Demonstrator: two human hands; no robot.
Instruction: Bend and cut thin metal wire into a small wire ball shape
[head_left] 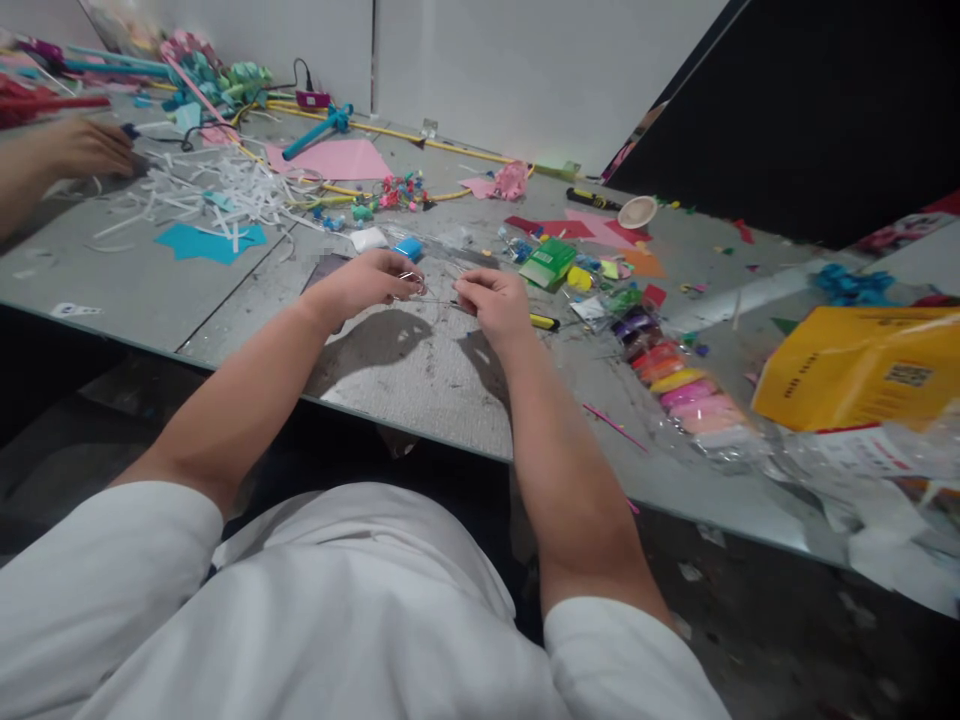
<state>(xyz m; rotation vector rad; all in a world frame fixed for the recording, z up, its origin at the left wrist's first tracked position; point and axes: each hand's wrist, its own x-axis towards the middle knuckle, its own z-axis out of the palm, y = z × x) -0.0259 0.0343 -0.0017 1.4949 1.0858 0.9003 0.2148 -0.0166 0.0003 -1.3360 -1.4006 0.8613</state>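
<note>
Left hand (367,278): thumb and fingers together, clamped on a thin wire (436,301), bent into small loops at the fingertips; right hand (496,302): thumb and fingertips pinched, apparently on the wire's other end; wire: in the gap between the two grips, above the tabletop (405,375), long axis running crosswise from hand to hand; both hands about equally near, the loops lying at the left grip.

Blue block (408,249): just beyond the left fingertips; white block (368,240): beside it, to the left; cutter (545,323): beside the right wrist, partly hidden behind it; dark slab (324,270): partly covered by the left wrist; green box (550,262): beyond the right hand; co-worker's hand (94,150): far left, arm cut off by the edge.

Hard to make out: wire's ends, exact contact at the right fingertips.
</note>
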